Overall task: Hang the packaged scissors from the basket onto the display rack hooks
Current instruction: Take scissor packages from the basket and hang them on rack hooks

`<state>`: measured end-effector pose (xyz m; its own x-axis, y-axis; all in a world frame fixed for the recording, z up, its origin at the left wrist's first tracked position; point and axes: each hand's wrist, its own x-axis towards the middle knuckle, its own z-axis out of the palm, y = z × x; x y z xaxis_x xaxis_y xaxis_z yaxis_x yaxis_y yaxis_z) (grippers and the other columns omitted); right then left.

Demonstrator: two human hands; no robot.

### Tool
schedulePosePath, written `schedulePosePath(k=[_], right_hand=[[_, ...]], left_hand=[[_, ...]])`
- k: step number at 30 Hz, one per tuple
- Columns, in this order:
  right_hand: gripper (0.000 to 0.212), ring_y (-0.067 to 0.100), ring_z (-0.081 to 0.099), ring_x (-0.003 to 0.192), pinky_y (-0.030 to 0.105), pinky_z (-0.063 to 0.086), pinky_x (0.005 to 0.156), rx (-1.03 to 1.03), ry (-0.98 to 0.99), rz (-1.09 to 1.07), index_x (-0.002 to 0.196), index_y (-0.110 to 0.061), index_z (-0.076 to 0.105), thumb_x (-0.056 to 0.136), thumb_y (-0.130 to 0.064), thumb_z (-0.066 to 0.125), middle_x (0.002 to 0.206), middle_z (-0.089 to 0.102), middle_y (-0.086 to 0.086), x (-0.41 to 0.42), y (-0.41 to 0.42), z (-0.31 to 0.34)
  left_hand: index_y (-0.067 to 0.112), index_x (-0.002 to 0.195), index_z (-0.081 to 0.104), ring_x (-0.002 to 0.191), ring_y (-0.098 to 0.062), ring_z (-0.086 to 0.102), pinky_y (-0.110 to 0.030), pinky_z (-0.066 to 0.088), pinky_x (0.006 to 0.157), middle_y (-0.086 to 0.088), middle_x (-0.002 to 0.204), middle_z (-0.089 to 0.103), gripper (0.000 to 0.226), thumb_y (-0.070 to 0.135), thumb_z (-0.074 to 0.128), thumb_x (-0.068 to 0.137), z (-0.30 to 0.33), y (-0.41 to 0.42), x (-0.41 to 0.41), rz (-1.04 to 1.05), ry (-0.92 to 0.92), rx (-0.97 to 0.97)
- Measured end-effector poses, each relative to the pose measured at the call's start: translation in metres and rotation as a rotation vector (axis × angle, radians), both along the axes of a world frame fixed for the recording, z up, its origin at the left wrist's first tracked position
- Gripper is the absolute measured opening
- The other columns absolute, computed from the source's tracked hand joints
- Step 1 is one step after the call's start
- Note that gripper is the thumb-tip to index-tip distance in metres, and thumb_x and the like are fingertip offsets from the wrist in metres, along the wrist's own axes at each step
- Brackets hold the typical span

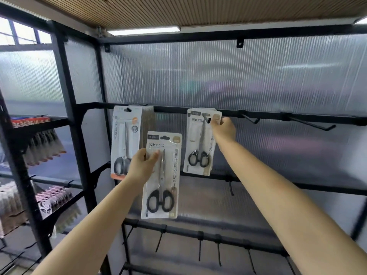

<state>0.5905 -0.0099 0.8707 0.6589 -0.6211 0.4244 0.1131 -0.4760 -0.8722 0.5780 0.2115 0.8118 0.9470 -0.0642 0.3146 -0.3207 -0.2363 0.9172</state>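
the left hand (pixel 142 165) is clamped on a packaged pair of scissors (pixel 161 175), thumb across the front of the card and fingers behind its left edge, holding it upright in the air in front of the display rack (pixel 198 112). this pack carries black-handled scissors with the handles at the bottom, and it touches no hook.

the right hand (pixel 223 130) is raised further away and to the right, its fingers pinching the top right corner of a second scissors pack (pixel 198 143) at the tip of a black hook (pixel 207 118) on the top rail. at least one more card sits behind that pack on the same hook. the two hands are well apart, each on its own pack.

to the left on the same rail hangs a thick row of scissors packs (pixel 127 139) with orange at the bottom of the front card. to the right of the right hand two bare hooks (pixel 309 124) jut out from the rail. a lower rail (pixel 198 235) nearer the viewer carries several more thin black hooks.

the rack is a black metal frame backed by ribbed translucent panels (pixel 238 76). overhead is a slatted wooden ceiling (pixel 178 10) with a long strip light (pixel 143 30). on the far left, another black shelving unit (pixel 29 155) holds rows of other hanging packaged goods, too blurred to identify, with a window (pixel 23 34) above. the basket is out of view.
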Motion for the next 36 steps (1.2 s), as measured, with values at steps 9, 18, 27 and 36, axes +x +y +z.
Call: schedulePosePath(k=[9,18,27,36], right_hand=[[0.052,0.011,0.038,0.127,0.025,0.034,0.103,-0.475,0.007,0.195,0.141,-0.01,0.036,0.096,-0.033,0.049,0.139,0.037,0.001,-0.095,0.013,-0.024],[0.034,0.016,0.053,0.103,0.023,0.042,0.078,-0.98,0.162,0.122,0.128,-0.01,0.049,0.099,-0.027,0.045,0.124,0.052,0.002,-0.129,0.018,-0.015],[0.014,-0.004,0.046,0.078,0.003,0.032,0.069,-0.864,0.038,0.188,0.102,-0.008,0.061,0.094,-0.018,0.056,0.094,0.053,-0.006,-0.134,0.02,0.016],[0.017,-0.011,0.045,0.072,-0.004,0.031,0.065,-0.802,-0.029,0.12,0.108,-0.009,0.063,0.093,-0.017,0.057,0.088,0.052,-0.014,-0.128,0.015,0.044]], left_hand=[[0.015,0.068,0.034,0.057,-0.01,0.037,-0.006,0.034,0.041,0.001,0.065,0.037,0.035,0.023,0.055,0.095,-0.007,-0.029,-0.022,-0.232,-0.014,0.001],[0.012,0.08,0.053,0.063,-0.009,0.045,-0.023,0.043,0.06,0.006,0.068,0.049,0.019,0.026,0.058,0.093,-0.006,-0.053,-0.035,-0.405,-0.052,-0.073],[0.015,0.102,0.066,0.095,-0.023,0.067,-0.039,0.052,0.091,-0.01,0.101,0.071,0.021,0.025,0.069,0.085,-0.017,-0.044,-0.038,-0.598,0.049,-0.029],[0.019,0.094,0.065,0.086,-0.009,0.068,-0.021,0.052,0.076,0.003,0.092,0.073,0.009,0.018,0.066,0.085,-0.026,-0.035,-0.036,-0.596,0.066,-0.03]])
